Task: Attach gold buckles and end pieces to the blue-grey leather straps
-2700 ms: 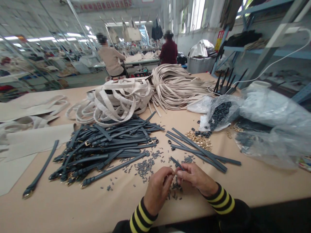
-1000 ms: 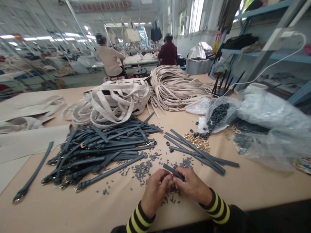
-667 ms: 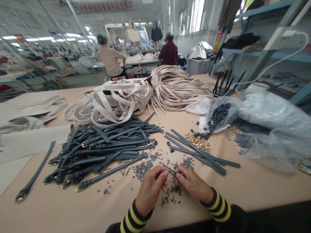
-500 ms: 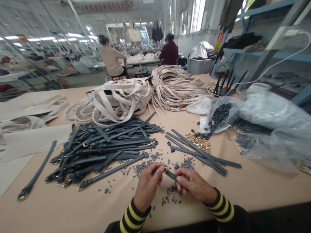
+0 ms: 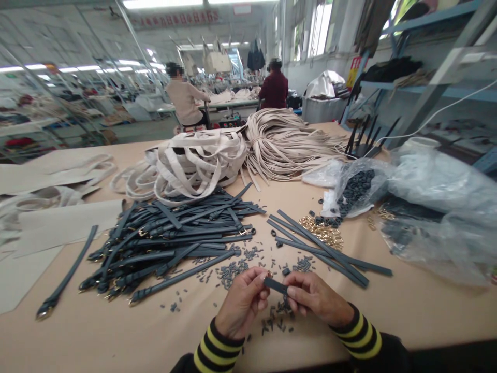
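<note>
At the near edge of the table [image 5: 135, 347], right of center, both hands on one dark strap [image 5: 276, 286], strap held just above the tabletop, slanting down from left hand to right hand. Left hand [image 5: 241, 303]: thumb and fingers pinching the strap's left end, small gold buckle [image 5: 269, 273] showing at the fingertips; exact contact with buckle partly hidden. Right hand [image 5: 320, 298]: thumb on top, fingers curled under, gripping the strap's right part; rest of the strap hidden by the hand. Both sleeves [image 5: 219, 348] black with yellow-striped cuffs. Below and between hands, small dark pieces [image 5: 280, 313] scattered on the table. More tiny dark bits [image 5: 232, 272] just beyond the left hand. Left, near: single buckled strap [image 5: 72, 274] lying apart. Left of center: big heap of dark buckled straps [image 5: 166, 243], overlapping. Right, past right hand: a few loose dark strips [image 5: 330, 251] crossed over each other, next to a pile of gold metal parts [image 5: 322, 232]. Farther right: open clear bag [image 5: 355, 189] of small black loops, larger plastic bags [image 5: 438, 181] beside it. Far left on table: flat beige pieces [image 5: 73, 223]. Far middle: tangle of off-white straps [image 5: 194, 166], touching a bundle of thin beige strips [image 5: 287, 140] on its right. Beyond table: person in beige top [image 5: 187, 101], person in dark red top [image 5: 274, 90], grey bin [image 5: 324, 110] at right, bags [image 5: 219, 59] hanging farther back.
</note>
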A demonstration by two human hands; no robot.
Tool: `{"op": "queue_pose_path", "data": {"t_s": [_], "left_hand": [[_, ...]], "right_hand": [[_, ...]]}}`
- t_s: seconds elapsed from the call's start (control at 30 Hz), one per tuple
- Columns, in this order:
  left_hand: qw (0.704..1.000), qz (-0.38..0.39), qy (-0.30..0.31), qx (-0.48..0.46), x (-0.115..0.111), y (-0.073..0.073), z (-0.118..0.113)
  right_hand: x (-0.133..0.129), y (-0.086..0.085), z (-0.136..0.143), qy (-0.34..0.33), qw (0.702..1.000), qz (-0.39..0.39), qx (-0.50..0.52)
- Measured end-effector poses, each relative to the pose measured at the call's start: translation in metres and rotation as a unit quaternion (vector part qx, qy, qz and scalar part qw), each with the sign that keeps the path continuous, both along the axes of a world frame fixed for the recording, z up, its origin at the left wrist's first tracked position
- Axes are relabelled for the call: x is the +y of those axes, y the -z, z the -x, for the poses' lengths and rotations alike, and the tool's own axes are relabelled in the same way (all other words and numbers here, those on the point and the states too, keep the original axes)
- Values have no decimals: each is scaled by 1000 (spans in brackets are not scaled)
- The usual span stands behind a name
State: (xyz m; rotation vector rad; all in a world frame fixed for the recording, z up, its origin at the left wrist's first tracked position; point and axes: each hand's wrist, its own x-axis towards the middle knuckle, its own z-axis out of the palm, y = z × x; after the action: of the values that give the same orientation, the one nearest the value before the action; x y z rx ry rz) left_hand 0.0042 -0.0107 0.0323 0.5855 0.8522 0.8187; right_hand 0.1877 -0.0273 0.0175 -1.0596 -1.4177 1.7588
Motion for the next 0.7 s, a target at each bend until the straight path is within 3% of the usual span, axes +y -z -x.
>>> {"op": "queue_pose_path", "data": {"t_s": [0.13,0.27,0.53,0.7], "left_hand": [[999,20,-26,-15,0,1,0],[999,22,-31,-20,1,1,1],[994,66,53,-76,-9,13,-8],[992,79,72,-66,-13,18,-15]], "right_hand": [[0,2,-7,45,999,0,-18],[-2,3,-12,41,998,1,-56],[-4,-2,2,-9,999,-36,-33],[-7,-8,13,35,997,-65,-36]]}}
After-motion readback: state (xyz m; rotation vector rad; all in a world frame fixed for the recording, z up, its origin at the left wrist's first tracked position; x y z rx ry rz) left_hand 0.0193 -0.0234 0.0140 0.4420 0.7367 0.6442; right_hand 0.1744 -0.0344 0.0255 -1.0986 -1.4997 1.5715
